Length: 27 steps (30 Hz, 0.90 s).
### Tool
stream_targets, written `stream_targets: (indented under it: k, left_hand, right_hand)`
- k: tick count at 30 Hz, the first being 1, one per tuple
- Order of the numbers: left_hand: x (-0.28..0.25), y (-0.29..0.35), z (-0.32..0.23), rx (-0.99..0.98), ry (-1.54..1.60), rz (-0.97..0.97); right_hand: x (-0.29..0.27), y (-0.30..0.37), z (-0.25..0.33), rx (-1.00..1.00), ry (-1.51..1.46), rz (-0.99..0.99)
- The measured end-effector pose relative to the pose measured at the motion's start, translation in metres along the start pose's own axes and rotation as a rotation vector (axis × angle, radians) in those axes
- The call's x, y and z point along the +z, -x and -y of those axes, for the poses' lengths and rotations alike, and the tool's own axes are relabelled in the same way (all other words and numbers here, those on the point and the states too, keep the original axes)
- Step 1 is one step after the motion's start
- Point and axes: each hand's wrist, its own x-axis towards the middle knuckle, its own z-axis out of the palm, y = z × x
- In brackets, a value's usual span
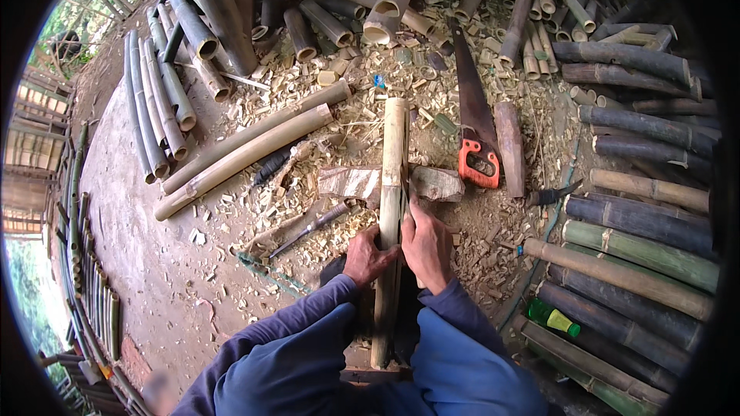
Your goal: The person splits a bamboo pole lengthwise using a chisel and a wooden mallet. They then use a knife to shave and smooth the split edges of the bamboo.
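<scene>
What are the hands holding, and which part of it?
The left hand grips the bamboo pole on the half nearer the person. The right hand curls beside it; what that holds, if anything, can't be told.

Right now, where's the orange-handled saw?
In the head view, the saw lies right of centre, beyond the right hand, its orange handle between the wood block on its left and a short brown log on its right.

You are in a bamboo workshop. Pale shavings (333,249) litter the ground (154,262), a handsaw (473,100) lies right of centre, and cut bamboo poles (647,252) line your right.
</scene>
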Motion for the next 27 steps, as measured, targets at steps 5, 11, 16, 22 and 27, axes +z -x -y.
stream_targets:
  k: [5,11,16,22,27]
  left_hand:
    - [0.000,0.000,-0.002,-0.022,-0.115,0.069]
    - [0.001,-0.005,-0.010,-0.020,-0.054,0.142]
    - [-0.013,-0.002,0.019,0.022,0.380,0.275]
    - [-0.013,-0.004,0.016,-0.035,0.439,0.280]
    - [-0.017,-0.009,0.009,-0.032,0.361,0.347]
  right_hand:
    - [0.006,-0.067,-0.001,0.028,0.038,-0.036]
    - [0.022,-0.141,-0.038,0.000,-0.008,-0.169]
    - [-0.027,-0.077,-0.009,0.287,-0.837,0.089]
    - [-0.027,0.006,-0.017,0.447,-1.079,0.260]
    - [-0.022,0.014,-0.020,0.543,-1.160,0.296]
